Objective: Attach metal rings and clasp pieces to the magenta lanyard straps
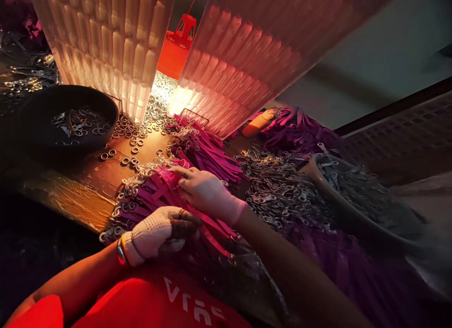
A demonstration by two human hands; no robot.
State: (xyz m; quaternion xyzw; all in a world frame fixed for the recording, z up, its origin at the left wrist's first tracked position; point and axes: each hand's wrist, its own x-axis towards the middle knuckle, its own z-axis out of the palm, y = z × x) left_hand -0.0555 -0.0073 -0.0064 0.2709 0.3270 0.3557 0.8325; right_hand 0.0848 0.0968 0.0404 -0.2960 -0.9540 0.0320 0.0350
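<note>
At the left of the frame, a round black bowl [112, 114] holds loose metal rings [100, 129] and a few metal clasps [65, 130]; more rings lie beside it on the worktop [102, 172]. At the right, a wide tub [315, 176] is filled with metal hook fittings [363, 189]. Magenta straps [155, 191] with ringed ends spread across the centre. The gloved right hand [206, 191] touches them with bent fingers; the gloved left hand [155, 231] curls below. Whether either grips one, I cannot tell.
</note>
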